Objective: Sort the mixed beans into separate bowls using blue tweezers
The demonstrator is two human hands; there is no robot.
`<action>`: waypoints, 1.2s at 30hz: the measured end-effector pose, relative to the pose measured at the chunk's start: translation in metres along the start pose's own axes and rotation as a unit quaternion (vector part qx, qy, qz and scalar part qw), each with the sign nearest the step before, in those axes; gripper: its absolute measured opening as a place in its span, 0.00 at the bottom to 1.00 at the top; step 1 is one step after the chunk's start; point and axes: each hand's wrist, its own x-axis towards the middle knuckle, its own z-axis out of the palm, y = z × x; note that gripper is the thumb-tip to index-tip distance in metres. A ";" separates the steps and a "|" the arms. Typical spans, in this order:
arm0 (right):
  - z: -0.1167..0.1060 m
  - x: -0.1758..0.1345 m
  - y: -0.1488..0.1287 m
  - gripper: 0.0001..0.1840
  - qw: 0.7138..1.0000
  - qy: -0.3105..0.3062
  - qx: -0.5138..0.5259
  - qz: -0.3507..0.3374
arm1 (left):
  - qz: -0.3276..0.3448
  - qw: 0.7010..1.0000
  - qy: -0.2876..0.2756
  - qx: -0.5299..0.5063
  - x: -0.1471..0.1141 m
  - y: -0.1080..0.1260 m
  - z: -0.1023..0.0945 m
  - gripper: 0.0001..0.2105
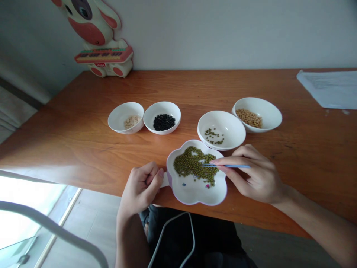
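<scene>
My left hand (143,188) is closed around the short handle of a white flower-shaped dish (186,195) with a lilac rim, at the table's front edge. Many mung beans (192,160) lie in the dish, mostly toward its back. My right hand (253,175) pinches a pair of blue tweezers (234,166), whose tips reach down among these beans. Whether a bean sits between the tips is too small to tell. Just behind the dish stands a white bowl (231,128) with a few scattered mung beans (214,136) in it.
Farther right, a white bowl (272,113) holds tan beans (249,118). On the left are a bowl (117,117) of pale flat seeds (132,121) and a bowl (150,111) of black beans (164,122). A toy keyboard figure (103,56) and papers (331,89) lie farther back.
</scene>
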 end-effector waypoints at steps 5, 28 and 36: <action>0.000 0.001 -0.001 0.21 1.000 0.003 0.005 0.002 | 0.002 1.000 0.003 0.002 -0.001 0.000 0.000 0.21; -0.019 -0.009 0.006 0.32 0.983 0.150 -0.098 0.047 | -0.001 1.000 -0.003 0.007 -0.001 -0.001 -0.001 0.20; -0.017 0.002 0.007 0.27 0.991 0.111 -0.069 0.018 | -0.001 1.000 -0.006 0.005 0.000 -0.002 -0.001 0.20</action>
